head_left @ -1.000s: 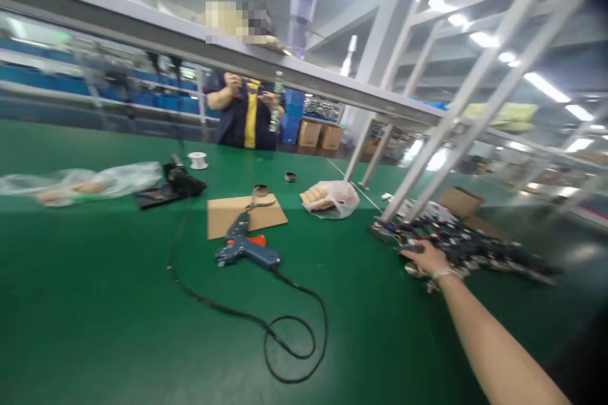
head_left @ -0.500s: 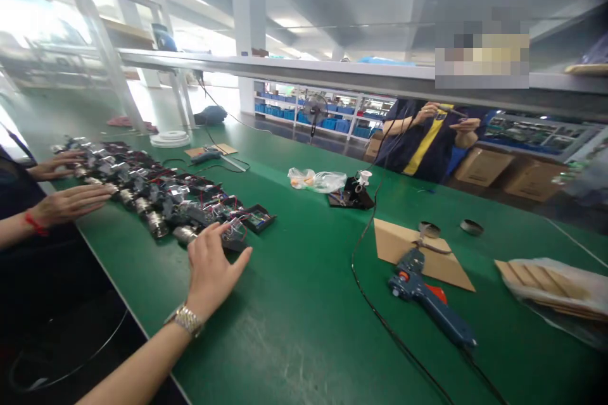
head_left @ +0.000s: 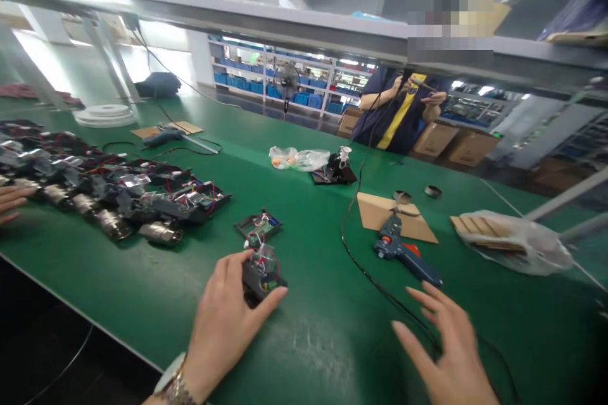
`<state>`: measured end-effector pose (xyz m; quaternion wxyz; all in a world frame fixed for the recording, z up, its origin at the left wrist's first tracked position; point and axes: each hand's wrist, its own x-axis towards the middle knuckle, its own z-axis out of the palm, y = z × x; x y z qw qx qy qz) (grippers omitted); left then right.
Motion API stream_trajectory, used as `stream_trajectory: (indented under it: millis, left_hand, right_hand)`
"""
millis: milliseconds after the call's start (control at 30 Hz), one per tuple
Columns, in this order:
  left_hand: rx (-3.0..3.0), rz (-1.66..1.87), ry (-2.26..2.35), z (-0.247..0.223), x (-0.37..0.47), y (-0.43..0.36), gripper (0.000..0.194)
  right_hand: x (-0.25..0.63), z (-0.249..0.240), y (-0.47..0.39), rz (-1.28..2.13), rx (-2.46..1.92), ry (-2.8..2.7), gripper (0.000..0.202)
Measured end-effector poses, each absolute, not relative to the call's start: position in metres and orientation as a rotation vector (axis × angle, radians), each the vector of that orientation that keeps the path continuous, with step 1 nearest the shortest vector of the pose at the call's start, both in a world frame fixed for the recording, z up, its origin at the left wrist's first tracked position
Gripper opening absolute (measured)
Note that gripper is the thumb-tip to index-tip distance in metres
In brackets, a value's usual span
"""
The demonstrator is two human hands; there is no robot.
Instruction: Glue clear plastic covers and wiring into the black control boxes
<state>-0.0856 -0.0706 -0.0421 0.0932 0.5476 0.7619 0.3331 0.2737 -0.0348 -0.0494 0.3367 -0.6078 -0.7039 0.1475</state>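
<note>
My left hand (head_left: 223, 313), with a metal watch at the wrist, is closed round a black plastic housing with wires (head_left: 263, 269). Red and white wires run from it to an open black case with a circuit board (head_left: 260, 224) just beyond. My right hand (head_left: 449, 345) has its fingers spread above the table, empty, close to a black cable. Nearest to it lies a blue glue gun (head_left: 406, 253), its nozzle end on a cardboard piece (head_left: 422, 226).
A row of wired assemblies with metal cylinders (head_left: 111, 221) fills the left, where a co-worker's hand (head_left: 12, 199) rests. Further back are a plastic bag (head_left: 304, 159) and a black part (head_left: 335, 171). Bagged cardboard (head_left: 513, 243) lies right. A shelf beam (head_left: 285, 22) crosses above; another person (head_left: 394, 107) stands opposite.
My left hand has drawn one housing out of the row's near end, towards me and to the right. My right hand has come into view. The camera has turned right.
</note>
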Motion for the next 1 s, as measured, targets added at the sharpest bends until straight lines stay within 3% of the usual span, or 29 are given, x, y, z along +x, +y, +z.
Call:
stream_trajectory:
  millis: [167,233,467,667,867,1000]
  left_hand:
    - [1.384,0.838,1.751,-0.049,-0.038,-0.1,0.075]
    - [1.266,0.701,1.591,-0.051,-0.031,-0.099,0.068]
    - [1.396,0.491,1.453,-0.042,-0.021,-0.058,0.064]
    - [1.281,0.462,1.341,-0.038,-0.015,-0.045,0.065]
    - [0.978,0.571,1.149,-0.029,-0.003,-0.065,0.078]
    - [0.87,0.573,1.115,-0.021,0.003,-0.059,0.074]
  right_hand:
    - [0.205,-0.043,-0.054,1.407,-1.504,-1.775,0.077]
    - [0.201,-0.04,-0.061,1.554,-1.514,-1.69,0.084]
    - [0.215,-0.044,-0.064,1.503,-1.47,-1.474,0.072]
    - [0.211,-0.049,-0.065,1.557,-1.299,-1.388,0.074]
    - [0.22,-0.053,-0.089,1.306,-1.158,-1.574,0.086]
    - [0.23,-0.054,-0.092,1.154,-1.076,-1.736,0.082]
